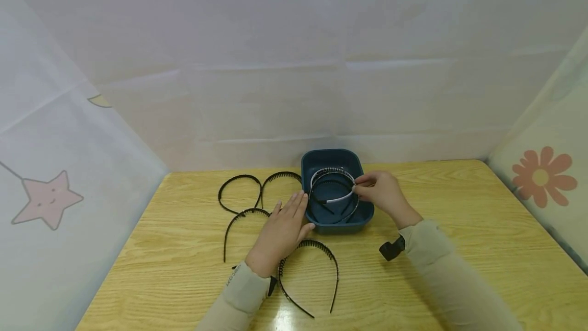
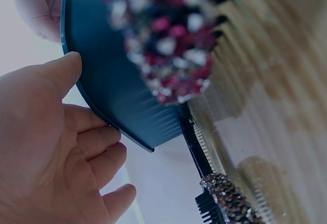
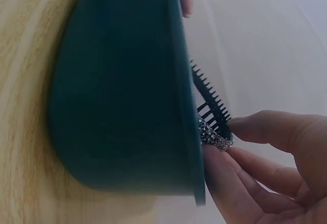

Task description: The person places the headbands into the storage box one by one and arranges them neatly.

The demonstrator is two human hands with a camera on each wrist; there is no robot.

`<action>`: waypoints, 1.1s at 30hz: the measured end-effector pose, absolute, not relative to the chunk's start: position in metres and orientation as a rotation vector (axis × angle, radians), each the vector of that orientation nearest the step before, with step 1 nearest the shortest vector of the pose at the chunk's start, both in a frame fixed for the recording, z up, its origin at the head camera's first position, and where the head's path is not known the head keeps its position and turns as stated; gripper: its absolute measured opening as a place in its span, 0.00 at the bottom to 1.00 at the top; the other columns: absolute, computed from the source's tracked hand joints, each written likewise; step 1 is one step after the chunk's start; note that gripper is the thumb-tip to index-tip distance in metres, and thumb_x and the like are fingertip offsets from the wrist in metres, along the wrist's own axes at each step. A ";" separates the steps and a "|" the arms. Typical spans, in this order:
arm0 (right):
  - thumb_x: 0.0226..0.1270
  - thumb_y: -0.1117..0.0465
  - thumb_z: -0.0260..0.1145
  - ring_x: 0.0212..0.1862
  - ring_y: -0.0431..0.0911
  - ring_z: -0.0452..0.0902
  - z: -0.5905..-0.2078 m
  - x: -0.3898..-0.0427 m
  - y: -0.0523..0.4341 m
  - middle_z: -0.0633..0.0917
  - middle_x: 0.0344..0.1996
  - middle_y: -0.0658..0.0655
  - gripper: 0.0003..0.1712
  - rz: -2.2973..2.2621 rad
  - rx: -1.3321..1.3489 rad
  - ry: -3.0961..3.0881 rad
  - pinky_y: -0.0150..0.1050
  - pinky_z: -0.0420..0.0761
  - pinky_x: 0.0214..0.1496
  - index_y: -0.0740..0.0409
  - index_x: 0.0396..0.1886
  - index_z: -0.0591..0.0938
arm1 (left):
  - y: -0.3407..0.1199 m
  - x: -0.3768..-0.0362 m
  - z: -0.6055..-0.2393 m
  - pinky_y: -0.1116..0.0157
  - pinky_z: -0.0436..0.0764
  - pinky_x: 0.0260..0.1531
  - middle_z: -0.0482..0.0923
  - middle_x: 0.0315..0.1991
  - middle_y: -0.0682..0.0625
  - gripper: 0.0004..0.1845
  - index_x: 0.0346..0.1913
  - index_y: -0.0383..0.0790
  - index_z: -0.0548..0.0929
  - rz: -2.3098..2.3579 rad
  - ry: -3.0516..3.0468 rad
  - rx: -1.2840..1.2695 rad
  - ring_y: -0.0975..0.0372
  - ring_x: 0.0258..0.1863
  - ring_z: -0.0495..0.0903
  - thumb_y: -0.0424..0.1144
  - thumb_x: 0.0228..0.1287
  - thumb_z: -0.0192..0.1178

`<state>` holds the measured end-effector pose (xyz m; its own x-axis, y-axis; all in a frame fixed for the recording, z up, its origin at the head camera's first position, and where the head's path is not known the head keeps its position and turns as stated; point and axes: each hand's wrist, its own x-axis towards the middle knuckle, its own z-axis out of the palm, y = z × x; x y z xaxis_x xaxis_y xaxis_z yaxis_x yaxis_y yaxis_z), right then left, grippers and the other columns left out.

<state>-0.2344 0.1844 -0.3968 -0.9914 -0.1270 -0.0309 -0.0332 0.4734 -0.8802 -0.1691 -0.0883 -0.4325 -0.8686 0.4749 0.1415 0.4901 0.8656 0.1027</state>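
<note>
A dark blue plastic basin [image 1: 340,228] stands on the table. My right hand [image 1: 380,189] reaches over its right rim and pinches a toothed headband [image 3: 210,133] studded with silvery rhinestones, between thumb and fingers. Part of that headband sits below the rim, hidden by the basin wall in the right wrist view. A white headband [image 1: 340,199] lies inside the basin, overlapped by dark ones. My left hand [image 1: 284,231] rests against the basin's left side, fingers extended along the rim, as the left wrist view also shows.
Several black toothed headbands lie left of the basin, one thin round one [image 1: 239,176] among them. Another headband [image 1: 337,269] lies in front, near my left wrist. Red and silver stones [image 2: 163,40] loom close in the left wrist view. A pale cloth hangs behind the table.
</note>
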 end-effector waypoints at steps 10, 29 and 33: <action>0.69 0.66 0.69 0.36 0.52 0.88 -0.405 -0.235 0.176 0.88 0.40 0.66 0.15 -1.459 -0.192 2.727 0.44 0.90 0.41 0.72 0.51 0.84 | -0.089 -0.168 -0.432 0.44 0.58 0.75 0.53 0.80 0.44 0.38 0.80 0.36 0.58 -0.221 -2.926 -0.760 0.52 0.79 0.55 0.57 0.79 0.48; 0.68 0.66 0.70 0.40 0.53 0.84 -0.408 -0.227 0.167 0.88 0.37 0.60 0.10 -1.210 -0.365 3.037 0.49 0.86 0.42 0.67 0.45 0.87 | -0.089 -0.170 -0.432 0.44 0.59 0.75 0.53 0.80 0.43 0.38 0.80 0.36 0.57 -0.201 -2.923 -0.769 0.52 0.78 0.55 0.58 0.79 0.47; 0.69 0.65 0.69 0.40 0.52 0.85 -0.406 -0.221 0.168 0.88 0.37 0.58 0.09 -1.230 -0.400 3.010 0.49 0.86 0.42 0.65 0.45 0.87 | -0.090 -0.170 -0.433 0.44 0.59 0.75 0.53 0.80 0.43 0.38 0.80 0.36 0.57 -0.205 -2.924 -0.768 0.52 0.78 0.55 0.57 0.79 0.48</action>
